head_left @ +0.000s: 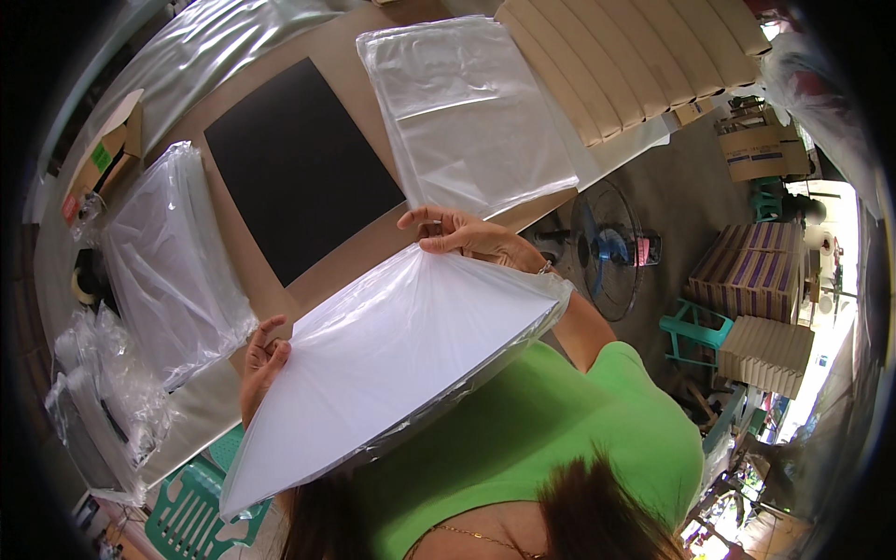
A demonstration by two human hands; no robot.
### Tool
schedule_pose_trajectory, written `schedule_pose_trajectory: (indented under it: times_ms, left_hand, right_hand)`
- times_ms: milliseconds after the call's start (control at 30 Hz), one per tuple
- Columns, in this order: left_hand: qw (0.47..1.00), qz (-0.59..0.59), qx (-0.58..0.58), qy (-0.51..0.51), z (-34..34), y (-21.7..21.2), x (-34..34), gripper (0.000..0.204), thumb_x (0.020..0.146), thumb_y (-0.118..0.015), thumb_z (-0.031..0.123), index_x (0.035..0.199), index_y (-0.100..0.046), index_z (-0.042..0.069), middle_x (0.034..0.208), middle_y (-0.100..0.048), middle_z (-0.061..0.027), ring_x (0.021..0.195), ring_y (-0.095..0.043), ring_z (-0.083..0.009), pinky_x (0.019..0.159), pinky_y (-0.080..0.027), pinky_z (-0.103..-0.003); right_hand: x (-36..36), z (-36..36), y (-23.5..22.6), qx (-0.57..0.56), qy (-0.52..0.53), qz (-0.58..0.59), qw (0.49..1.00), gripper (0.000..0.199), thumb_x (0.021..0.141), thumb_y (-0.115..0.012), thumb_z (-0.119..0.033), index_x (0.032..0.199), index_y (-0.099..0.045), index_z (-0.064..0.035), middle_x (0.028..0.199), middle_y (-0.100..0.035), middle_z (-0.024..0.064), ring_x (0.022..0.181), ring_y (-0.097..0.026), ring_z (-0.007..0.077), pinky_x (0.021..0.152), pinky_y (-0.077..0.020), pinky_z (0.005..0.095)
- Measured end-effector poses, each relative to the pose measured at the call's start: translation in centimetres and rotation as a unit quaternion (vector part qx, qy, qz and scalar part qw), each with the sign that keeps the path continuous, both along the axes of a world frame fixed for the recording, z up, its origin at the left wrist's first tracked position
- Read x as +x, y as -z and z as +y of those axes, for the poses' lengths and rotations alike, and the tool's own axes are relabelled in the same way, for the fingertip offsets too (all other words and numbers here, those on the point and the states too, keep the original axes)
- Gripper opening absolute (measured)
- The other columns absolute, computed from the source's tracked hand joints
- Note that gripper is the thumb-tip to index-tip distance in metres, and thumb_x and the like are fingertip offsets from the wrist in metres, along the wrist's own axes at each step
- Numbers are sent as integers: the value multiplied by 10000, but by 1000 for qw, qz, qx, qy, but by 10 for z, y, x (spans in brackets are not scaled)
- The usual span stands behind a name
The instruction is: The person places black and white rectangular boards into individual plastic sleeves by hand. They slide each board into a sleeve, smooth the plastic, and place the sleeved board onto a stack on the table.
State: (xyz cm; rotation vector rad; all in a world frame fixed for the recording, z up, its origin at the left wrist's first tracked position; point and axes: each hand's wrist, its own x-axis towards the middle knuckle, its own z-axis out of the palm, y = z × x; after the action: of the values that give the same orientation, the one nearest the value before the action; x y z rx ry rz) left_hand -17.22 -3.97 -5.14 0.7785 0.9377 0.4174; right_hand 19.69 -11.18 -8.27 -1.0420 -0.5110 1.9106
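A white sheet in a transparent plastic sleeve (401, 364) is held up by both my hands, tilted close to my body. My left hand (264, 362) pinches its left corner between thumb and fingers. At the upper corner my right hand (462, 235) grips the sleeve with thumb and index finger, and the plastic puckers toward that grip. Beyond the sleeve a black rectangular sheet (303, 173) lies flat on the brown tabletop (378, 238). A stack of transparent plastic bags (476, 121) is past my right hand, and another plastic-wrapped stack (177, 261) rests beyond my left.
Folded brown cartons (635, 61) are piled at the far right of the table. An open cardboard box (112, 154) and crumpled plastic (112, 373) sit at the left. A fan (607, 250), a green stool (695, 329) and bundled cardboard (747, 275) stand right; a green chair (201, 509) is lower left.
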Motion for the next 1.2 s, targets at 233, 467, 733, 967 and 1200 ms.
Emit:
schedule_pose_trajectory:
  times_ms: [233, 467, 733, 967, 1200]
  left_hand:
    - [998, 43, 44, 9, 6, -7, 8, 466, 826, -678, 150, 1216, -452, 33, 721, -582, 23, 643, -535, -27, 597, -421, -164]
    - [981, -79, 59, 168, 24, -56, 53, 430, 821, -685, 161, 1176, -481, 29, 815, -599, -6, 752, -548, -49, 680, -418, -183]
    - [945, -86, 88, 303, 38, -90, 109, 329, 826, -680, 155, 1085, -528, 22, 944, -607, -39, 895, -547, -70, 781, -403, -199]
    - [953, -33, 95, 284, 37, -78, 99, 198, 893, -598, 196, 973, -524, 31, 728, -475, 47, 646, -439, -34, 607, -361, -188]
    - [947, -22, -37, 319, 48, -53, 36, 313, 727, -743, 238, 896, -615, 8, 746, -553, 40, 653, -474, -19, 564, -356, -165]
  right_hand:
    - [0, 1, -22, 115, -44, -128, 984, 437, 839, -646, -308, 1195, -514, -92, 937, -538, 49, 818, -505, 84, 686, -442, 215]
    - [2, 14, -67, 204, -254, -150, 934, 688, 857, -467, -595, 1279, -459, -52, 1037, -558, 83, 647, -462, 63, 573, -372, 201]
    - [13, 10, -111, 150, -350, -82, 921, 752, 805, -655, -437, 1265, -399, 100, 1120, -572, 135, 936, -561, 137, 803, -461, 278]
    - [-6, 4, -117, 50, -179, 184, 965, 573, 843, -652, -241, 1262, -423, 76, 1086, -594, 85, 955, -564, 101, 827, -461, 225]
    - [6, -3, -80, -24, -108, 101, 989, 309, 833, -673, -216, 1051, -544, -39, 924, -587, -2, 840, -581, 42, 718, -502, 171]
